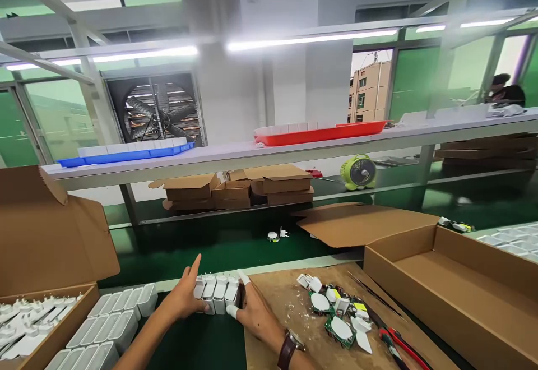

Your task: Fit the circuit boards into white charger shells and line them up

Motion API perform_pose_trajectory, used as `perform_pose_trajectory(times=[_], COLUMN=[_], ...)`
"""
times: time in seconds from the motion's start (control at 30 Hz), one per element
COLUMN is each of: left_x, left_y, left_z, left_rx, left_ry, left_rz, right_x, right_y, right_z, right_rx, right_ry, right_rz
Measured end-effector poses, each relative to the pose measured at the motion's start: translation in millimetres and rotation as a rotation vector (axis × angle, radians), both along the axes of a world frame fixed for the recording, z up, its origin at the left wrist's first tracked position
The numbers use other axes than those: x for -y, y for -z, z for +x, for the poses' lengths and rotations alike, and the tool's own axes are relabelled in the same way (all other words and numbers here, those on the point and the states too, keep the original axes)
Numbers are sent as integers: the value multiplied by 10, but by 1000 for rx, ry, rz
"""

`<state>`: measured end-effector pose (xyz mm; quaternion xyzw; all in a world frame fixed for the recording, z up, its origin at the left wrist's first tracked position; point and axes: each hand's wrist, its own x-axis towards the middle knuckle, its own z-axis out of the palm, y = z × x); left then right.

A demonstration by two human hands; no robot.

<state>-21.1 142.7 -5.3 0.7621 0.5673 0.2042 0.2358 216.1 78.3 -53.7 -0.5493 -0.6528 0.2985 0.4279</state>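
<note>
My left hand point(185, 294) and my right hand point(251, 309) press from both sides on a short row of white plug adapters point(216, 291) standing at the near edge of the green belt. The right thumb and forefinger wear white finger cots, and a watch sits on that wrist. To the left, more white adapters point(105, 331) lie in neat rows. On the brown board point(286, 308) to the right lies a heap of green circuit boards and white shell parts point(336, 317).
An open carton point(46, 246) with loose white parts stands at the left, and a large open carton point(454, 286) at the right. Red-handled pliers point(397, 347) lie on the board. Beyond the green belt point(210, 241) are stacked cartons point(235, 190), a green fan point(358, 172), and blue point(126, 154) and red trays point(319, 133).
</note>
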Motion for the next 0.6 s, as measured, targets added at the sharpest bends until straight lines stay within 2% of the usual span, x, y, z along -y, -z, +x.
perform_pose_trajectory(times=[0.1, 0.27, 0.4, 0.6], left_x=[219, 478, 443, 303], left_y=[101, 235, 216, 95], left_z=[112, 425, 578, 676], left_rx=[27, 75, 90, 147], left_ry=[-76, -268, -334, -362], left_rz=[-15, 77, 67, 42], right_x=[-47, -39, -38, -185], right_y=[45, 109, 128, 136], right_z=[75, 100, 84, 124], right_rx=[-6, -10, -16, -53], right_ry=[11, 28, 56, 42], right_rz=[-2, 12, 37, 87])
